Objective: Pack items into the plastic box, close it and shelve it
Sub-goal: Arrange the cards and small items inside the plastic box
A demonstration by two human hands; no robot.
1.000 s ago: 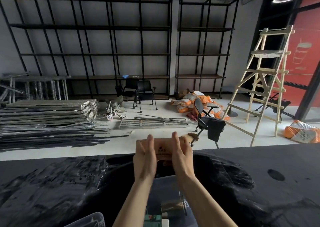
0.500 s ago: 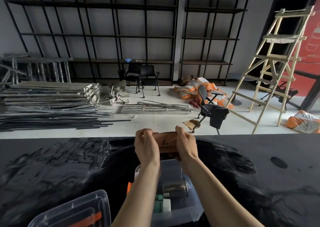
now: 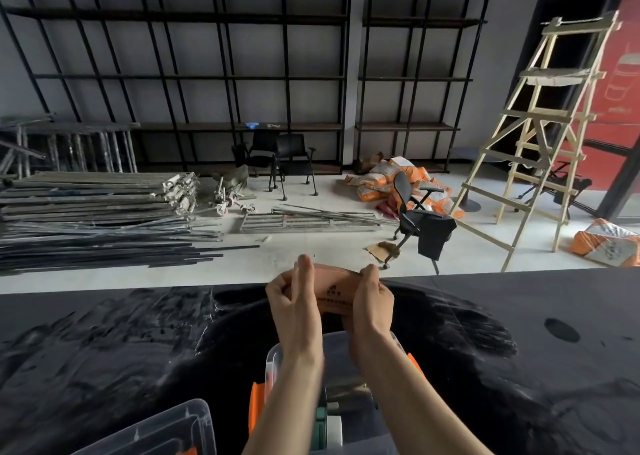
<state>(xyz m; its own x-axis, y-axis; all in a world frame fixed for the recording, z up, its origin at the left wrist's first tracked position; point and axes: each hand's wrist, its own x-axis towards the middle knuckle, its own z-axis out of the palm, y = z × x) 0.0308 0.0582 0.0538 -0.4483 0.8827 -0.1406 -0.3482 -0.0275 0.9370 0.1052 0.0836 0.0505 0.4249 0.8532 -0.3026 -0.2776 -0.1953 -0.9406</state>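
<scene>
Both my hands grip a flat pinkish-brown packet (image 3: 334,290) with dark print, held above the far end of the clear plastic box (image 3: 273,357). My left hand (image 3: 292,302) pinches its left end, my right hand (image 3: 372,300) its right end, and the packet bends between them. The open box sits on the black table under my forearms, with orange latches (image 3: 255,406) on its sides. Inside it I see a green and white item (image 3: 327,427) and a metallic roll, partly hidden by my arms. The clear lid (image 3: 162,430) lies at the lower left.
The black table (image 3: 104,350) is smeared and has a round hole (image 3: 561,330) at the right. Beyond it stand black shelving racks (image 3: 221,76), piled metal bars (image 3: 97,219), office chairs (image 3: 420,222), orange sacks and a wooden ladder (image 3: 540,135).
My hands have come down and nearer with the packet and are bending it. The view has tilted down, so the box and lid now show.
</scene>
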